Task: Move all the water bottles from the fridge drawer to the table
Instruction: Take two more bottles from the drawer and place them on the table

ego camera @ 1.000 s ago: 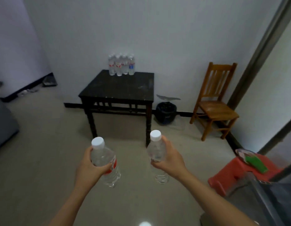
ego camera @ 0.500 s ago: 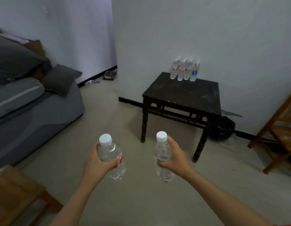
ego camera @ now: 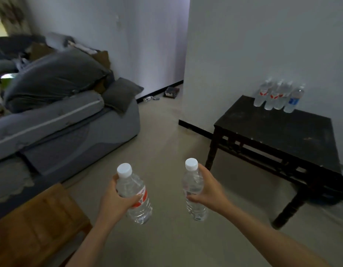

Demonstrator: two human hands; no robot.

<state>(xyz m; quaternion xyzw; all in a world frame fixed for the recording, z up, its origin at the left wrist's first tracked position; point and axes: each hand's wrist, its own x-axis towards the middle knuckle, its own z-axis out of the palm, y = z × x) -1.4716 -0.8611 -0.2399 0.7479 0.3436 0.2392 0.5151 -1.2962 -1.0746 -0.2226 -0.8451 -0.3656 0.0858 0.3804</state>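
Down low in front of you, 2 water bottles are in hand, 1 per grip. Your left grip is wrapped round the red-label bottle at mid-body, thumb across the label, white cap up, the bottle leaning slightly left. Your right grip is closed round the second bottle at its upper body, approx upright, white cap up; can't read its label. Both bottles hang over the floor, side by side, not touching.

Off to your right stands 1 dark tabletop against the white wall. At its far corner, 4 bottles stand upright in a tight cluster: 3 red-labelled bottles and, at the right end, 1 blue-labelled bottle. Total in view: 6 bottles, 2 held and 4 on the tabletop.

Left side: 1 grey sofa w/ bedding piled on it and 1 small grey cushion at its end. Bottom left, 1 wooden piece; can't tell what it is.
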